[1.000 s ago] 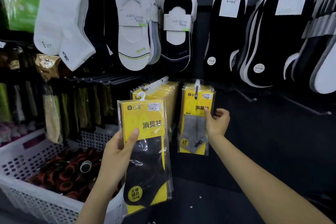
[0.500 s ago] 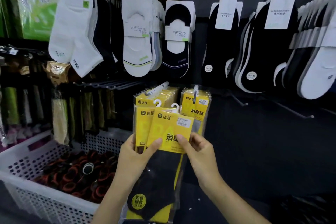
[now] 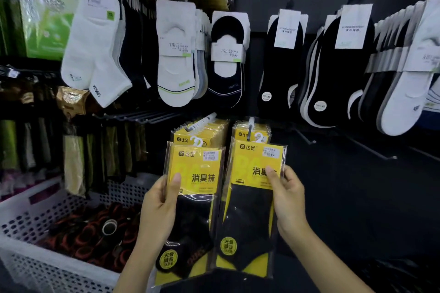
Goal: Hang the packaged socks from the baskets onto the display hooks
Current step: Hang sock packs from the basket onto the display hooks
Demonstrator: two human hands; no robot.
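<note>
I hold two yellow-and-black sock packs side by side in front of the display. My left hand grips the left pack by its left edge, thumb on the yellow card. My right hand grips the right pack by its right edge, thumb on the card. Each pack has a small white plastic hanger at its top. Just behind them, the left display hook carries several matching yellow packs. The right display hook carries a yellow pack too.
A white perforated basket at lower left holds dark rolled items with red bands. White and black socks hang on the upper row. Bare hooks stick out at the right. Dark packaged goods hang at the left.
A second ago my left hand held the stack alone while my right hand touched the hung pack. My right hand has since taken one pack off the stack and pulled it to the right.
</note>
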